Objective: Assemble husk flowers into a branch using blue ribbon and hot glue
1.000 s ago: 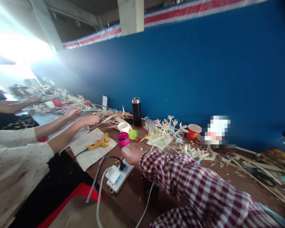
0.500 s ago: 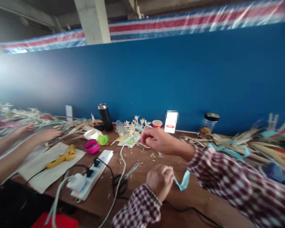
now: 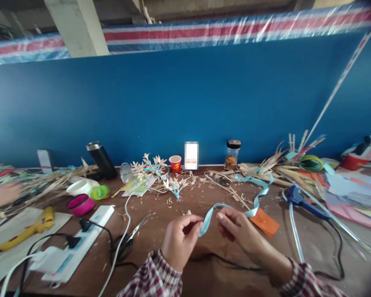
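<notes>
My left hand (image 3: 181, 239) is closed in a pinch on the end of a light blue ribbon (image 3: 207, 218). From there the ribbon arches up and passes behind my right hand (image 3: 239, 231). Its long tail runs on to the back right of the table. My right hand has its fingers curled and thumb pressed in, right beside the ribbon; what lies between those fingertips is hidden. Beyond my hands, a small straw-coloured flower (image 3: 175, 187) with blue-wrapped stems lies on the brown table. Scissors (image 3: 139, 227) lie left of my left hand.
A power strip (image 3: 80, 247), a yellow glue gun (image 3: 34, 231) and tape rolls stand left, near another person's hand (image 3: 6, 196). At the back are a red paper cup (image 3: 175, 163), a phone (image 3: 191, 156) and a jar (image 3: 233, 156). A blue glue gun (image 3: 306, 204) lies right.
The view has swung to the right. My right hand has drawn back from the flowers to beside my left hand. My left hand now pinches the blue ribbon's end, and the ribbon stretches between them.
</notes>
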The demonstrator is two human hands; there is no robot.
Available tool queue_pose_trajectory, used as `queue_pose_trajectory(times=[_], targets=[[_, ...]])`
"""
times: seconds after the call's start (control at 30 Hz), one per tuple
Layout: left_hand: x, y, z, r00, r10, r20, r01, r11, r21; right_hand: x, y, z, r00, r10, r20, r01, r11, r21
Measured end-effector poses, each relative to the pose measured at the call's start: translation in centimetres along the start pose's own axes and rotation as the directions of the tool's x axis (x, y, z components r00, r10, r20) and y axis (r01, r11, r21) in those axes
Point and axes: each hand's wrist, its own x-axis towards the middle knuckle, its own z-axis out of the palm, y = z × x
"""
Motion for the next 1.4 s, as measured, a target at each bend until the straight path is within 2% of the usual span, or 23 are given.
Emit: queue_pose_trajectory(times=[0.1,0.2,0.3,0.43,0.63,0.73,0.83,0.93,1.0,1.03,1.07,1.13,1.2,1.27,1.4], targets=[[-0.4,2.0,1.3,0.999,-0.045,-0.007,0.044,0.994,-0.104,-0.6,0.0,1.4,0.999,-0.037,0.006,0.037,0.999,0.014],[-0.4,2.7,1.7,0.999,-0.042,-0.033,0.039,0.996,-0.082,-0.8,-0.1,1.9,0.998,-0.062,0.004,0.062,0.998,0.002],[-0.8,2.6,1.5,1.000,-0.016,-0.017,0.016,0.999,-0.037,-1.2,-0.1,1.9,1.000,-0.025,0.018,0.025,1.000,0.017],[-1.9,1.9,1.7,0.998,0.053,0.021,-0.053,0.998,0.041,-2.1,0.8,2.2,0.996,0.035,0.082,-0.045,0.992,0.122],[-2.9,0.7,2.5,0.974,0.217,-0.059,-0.209,0.970,0.127,-2.5,2.7,3.1,0.984,0.104,0.142,-0.136,0.960,0.243],[-2.6,0.2,2.7,0.968,0.244,-0.062,-0.233,0.961,0.146,-1.9,2.8,3.1,0.980,0.107,0.170,-0.147,0.959,0.241],[-1.6,0.2,2.4,0.983,0.176,-0.057,-0.166,0.975,0.147,-0.8,2.3,3.1,0.969,0.085,0.230,-0.137,0.966,0.219],[0.0,-0.1,1.4,0.998,0.038,-0.041,-0.035,0.997,0.062,0.7,1.4,2.8,0.969,0.065,0.237,-0.107,0.980,0.170],[1.5,-0.8,0.3,0.995,-0.087,-0.056,0.086,0.996,-0.022,1.8,0.7,2.5,0.983,0.044,0.176,-0.049,0.999,0.021],[2.2,-1.3,-0.3,0.988,-0.130,-0.085,0.128,0.991,-0.035,2.4,0.4,2.4,0.990,0.023,0.141,-0.007,0.994,-0.113],[2.9,-1.9,-0.9,0.977,-0.163,-0.139,0.159,0.987,-0.034,2.9,0.2,2.2,0.993,0.000,0.117,0.034,0.957,-0.288],[3.9,-3.3,-2.0,0.953,-0.205,-0.223,0.201,0.979,-0.037,3.8,0.0,2.1,0.993,-0.033,0.110,0.093,0.786,-0.611],[4.4,-4.7,-2.8,0.943,-0.233,-0.238,0.239,0.971,-0.003,4.3,0.1,2.4,0.991,-0.012,0.130,0.111,0.596,-0.795],[4.4,-5.9,-3.3,0.944,-0.224,-0.243,0.239,0.970,0.033,4.7,0.6,3.0,0.989,0.017,0.148,0.120,0.498,-0.859],[3.7,-7.0,-3.4,0.947,-0.223,-0.232,0.244,0.968,0.066,5.4,1.6,4.0,0.988,0.062,0.139,0.099,0.432,-0.897]])
